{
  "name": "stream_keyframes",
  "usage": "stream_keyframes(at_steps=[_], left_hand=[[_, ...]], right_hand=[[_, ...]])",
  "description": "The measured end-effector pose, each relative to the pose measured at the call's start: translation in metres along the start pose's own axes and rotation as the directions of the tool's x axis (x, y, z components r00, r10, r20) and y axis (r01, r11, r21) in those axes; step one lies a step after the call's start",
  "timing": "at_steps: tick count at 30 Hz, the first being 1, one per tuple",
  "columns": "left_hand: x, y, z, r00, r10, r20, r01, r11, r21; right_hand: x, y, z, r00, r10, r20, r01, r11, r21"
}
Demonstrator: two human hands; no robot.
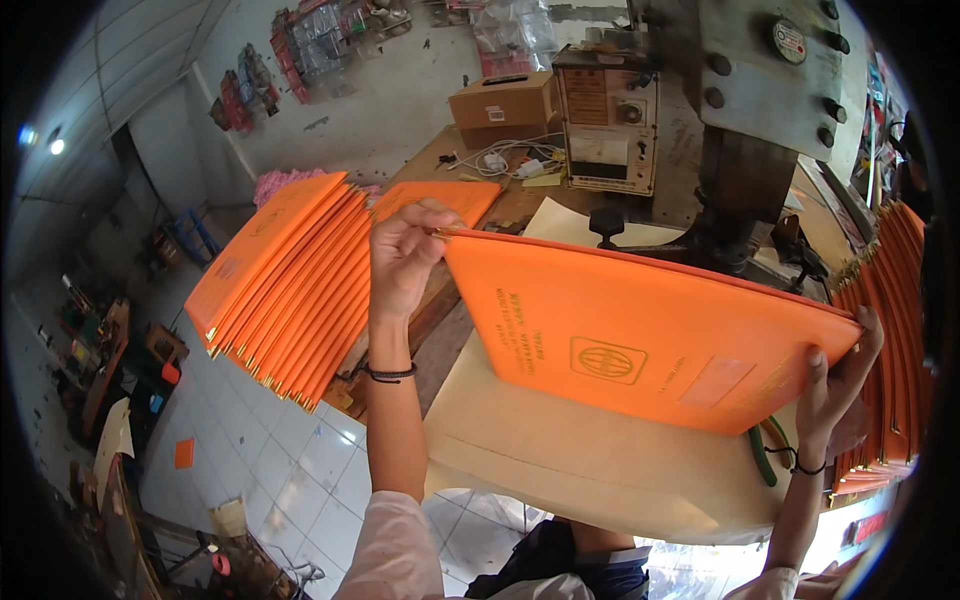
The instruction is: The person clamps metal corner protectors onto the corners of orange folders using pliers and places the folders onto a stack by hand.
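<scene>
An orange folder (640,330) with gold lettering and a round emblem is held up tilted above a cream-coloured board. My left hand (410,250) pinches its upper left corner, where a small gold metal corner shows. At the other end my right hand (843,375) grips the right edge, thumb on the front cover. To the left of my left hand lies a fanned stack of similar orange folders (290,280) with gold corners. Another stack of orange folders (890,330) stands close beyond my right hand. Green-handled pliers or cutters (768,455) lie partly hidden beneath the held folder.
The cream board (570,450) covers the near side of the workbench. Behind it stands a heavy press machine (745,190) beside a control box (607,125) with a dial. A cardboard box (503,105) and white cables (500,155) sit farther back. Tiled floor (270,470) shows at the left.
</scene>
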State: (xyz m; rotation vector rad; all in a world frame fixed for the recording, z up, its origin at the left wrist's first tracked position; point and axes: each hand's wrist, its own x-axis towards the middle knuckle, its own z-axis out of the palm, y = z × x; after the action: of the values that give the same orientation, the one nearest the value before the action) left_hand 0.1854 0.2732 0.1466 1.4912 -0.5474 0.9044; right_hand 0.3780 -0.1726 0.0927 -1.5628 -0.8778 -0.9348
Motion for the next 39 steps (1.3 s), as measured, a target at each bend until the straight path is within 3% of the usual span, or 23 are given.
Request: stream_keyframes(at_steps=[3,6,11,13,15,16,18,24,29,39], left_hand=[[0.001,0.000,-0.001,1.000,-0.001,0.026,0.000,1.000,0.014],[-0.002,-0.005,-0.006,1.000,-0.012,0.005,0.012,0.999,0.031],[-0.009,-0.014,-0.003,0.996,-0.054,-0.077,0.048,0.996,-0.075],[-0.012,-0.018,-0.001,0.989,-0.080,-0.123,0.059,0.985,-0.165],[-0.011,-0.022,0.000,0.991,-0.085,-0.106,0.065,0.981,-0.183],[-0.011,-0.025,0.002,0.992,-0.088,-0.090,0.069,0.979,-0.193],[-0.009,-0.027,0.004,0.994,-0.079,-0.076,0.064,0.981,-0.184],[-0.012,-0.031,0.005,0.986,-0.135,-0.096,0.110,0.968,-0.225],[-0.014,-0.034,0.004,0.977,-0.145,-0.155,0.111,0.972,-0.205],[-0.021,-0.044,-0.017,0.980,-0.138,-0.143,0.104,0.970,-0.219]], right_hand=[[0.002,-0.005,0.000,1.000,0.022,0.021,-0.023,0.999,0.048],[0.006,-0.006,-0.001,0.997,-0.059,0.041,0.058,0.997,0.043],[0.015,-0.030,-0.008,0.984,0.164,0.065,-0.170,0.981,0.091],[0.028,-0.049,-0.009,0.992,0.057,0.111,-0.055,0.998,-0.022],[0.034,-0.051,-0.006,0.989,0.017,0.146,-0.047,0.978,0.202],[0.040,-0.045,-0.008,0.983,-0.080,0.166,0.042,0.974,0.223],[0.043,-0.041,-0.012,0.976,-0.125,0.176,0.088,0.976,0.201],[0.045,-0.045,-0.018,0.979,-0.109,0.175,0.093,0.991,0.097],[0.039,-0.044,-0.002,0.996,0.088,0.006,-0.076,0.824,0.561],[0.042,-0.032,-0.010,0.989,0.144,0.042,-0.143,0.830,0.539]])
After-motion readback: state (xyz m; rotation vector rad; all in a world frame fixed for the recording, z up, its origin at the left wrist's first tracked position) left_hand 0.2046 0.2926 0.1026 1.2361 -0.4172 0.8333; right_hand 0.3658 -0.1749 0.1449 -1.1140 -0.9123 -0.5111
